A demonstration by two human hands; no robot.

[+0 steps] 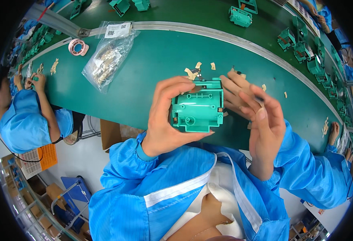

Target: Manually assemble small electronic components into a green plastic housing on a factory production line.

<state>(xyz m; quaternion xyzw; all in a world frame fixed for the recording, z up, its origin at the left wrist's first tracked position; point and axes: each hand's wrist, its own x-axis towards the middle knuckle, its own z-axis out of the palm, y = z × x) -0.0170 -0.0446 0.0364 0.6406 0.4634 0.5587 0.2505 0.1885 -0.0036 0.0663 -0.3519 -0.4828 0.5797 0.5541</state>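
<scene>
My left hand [164, 116] is wrapped round a green plastic housing [202, 107], fingers along its far left edge and thumb under its near edge. The housing's hollow inner side faces up, showing round posts and small metal contacts at its sides. Just right of it is my right hand [261, 124], with thumb and forefinger pinched together and the other fingers stretched toward the housing, slightly blurred. A tiny piece seems to be between the pinched fingertips, too small to name. Beyond the housing, small beige strips [191, 74] and dark bits lie on the green table [152, 60].
A clear plastic bag of small parts [106, 64] and a pink tape roll [78, 47] lie at the far left. Past a metal rail, more green housings [240, 17] stand on a green belt. A co-worker in blue [24, 116] sits at the left; another person's hand shows at far right.
</scene>
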